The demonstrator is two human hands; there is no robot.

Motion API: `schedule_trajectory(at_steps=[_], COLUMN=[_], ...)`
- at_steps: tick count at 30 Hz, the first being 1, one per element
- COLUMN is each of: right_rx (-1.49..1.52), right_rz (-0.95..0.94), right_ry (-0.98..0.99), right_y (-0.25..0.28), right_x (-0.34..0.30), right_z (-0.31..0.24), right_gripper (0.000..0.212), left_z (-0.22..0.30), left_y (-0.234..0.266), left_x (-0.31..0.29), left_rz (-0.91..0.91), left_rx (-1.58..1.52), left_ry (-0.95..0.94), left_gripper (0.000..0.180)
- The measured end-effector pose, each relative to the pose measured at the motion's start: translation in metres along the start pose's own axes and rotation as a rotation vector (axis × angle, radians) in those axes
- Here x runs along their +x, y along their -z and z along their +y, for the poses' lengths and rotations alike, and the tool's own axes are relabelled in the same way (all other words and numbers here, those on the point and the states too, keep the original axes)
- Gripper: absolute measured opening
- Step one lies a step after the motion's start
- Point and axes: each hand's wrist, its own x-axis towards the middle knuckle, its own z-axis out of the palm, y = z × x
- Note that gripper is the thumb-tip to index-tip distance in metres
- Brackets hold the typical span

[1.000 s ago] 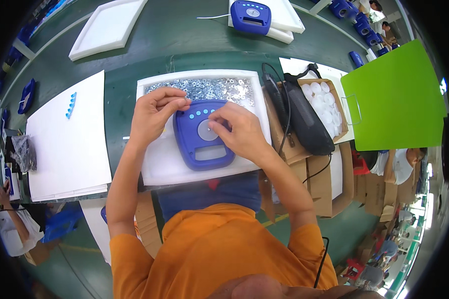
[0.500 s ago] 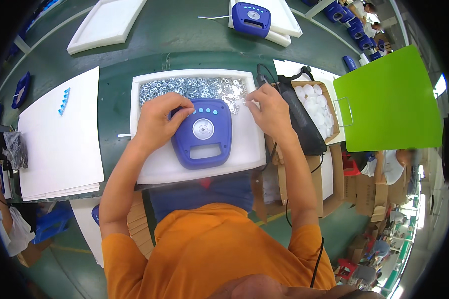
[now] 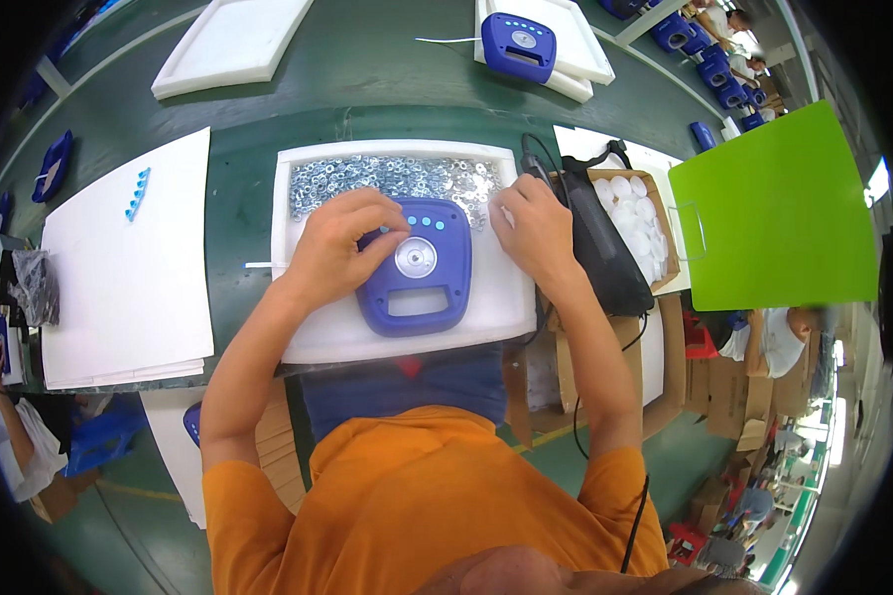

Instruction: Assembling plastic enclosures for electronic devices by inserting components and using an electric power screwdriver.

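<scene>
A blue plastic casing [image 3: 417, 297] with a handle slot, a round silver disc [image 3: 416, 258] and a row of light-blue dots lies on a white foam tray [image 3: 496, 307]. My left hand [image 3: 345, 243] is over the casing's upper left, thumb and fingers drawn together near the disc; whatever they pinch is hidden. Small metal nuts and washers [image 3: 367, 178] fill the far part of the tray. Beside the washers, at the tray's right side, my right hand [image 3: 536, 228] has its thumb and fingertips closed; anything between them is too small to make out.
Right of the tray are a black pouch [image 3: 605, 243], a cardboard box of white round pieces [image 3: 633, 213] and a green board [image 3: 774, 213]. White sheets [image 3: 129, 288] bearing a light-blue strip [image 3: 137, 194] lie left. Another blue casing [image 3: 519, 48] rests on foam at the back.
My left hand has shifted from the casing's top-left dots toward the disc. My right hand stays near the washers, fingers more tucked in. The whole view has shifted slightly.
</scene>
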Motion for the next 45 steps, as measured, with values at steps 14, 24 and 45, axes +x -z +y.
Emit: schedule_trajectory(at_steps=[14, 24, 45], right_rx=[0.253, 0.256, 0.388], right_rz=[0.166, 0.161, 0.259], right_ry=[0.338, 0.456, 0.162], right_y=[-0.004, 0.001, 0.009], right_x=[-0.012, -0.009, -0.036], right_z=[-0.081, -0.070, -0.066], right_gripper=[0.013, 0.016, 0.017], left_z=[-0.001, -0.002, 0.012], left_y=[-0.001, -0.006, 0.011], left_x=[0.002, 0.001, 0.006], left_rz=[-0.048, -0.075, -0.185], left_rx=[0.131, 0.163, 0.247], left_ry=[-0.200, -0.246, -0.395], left_gripper=[0.013, 0.015, 0.021])
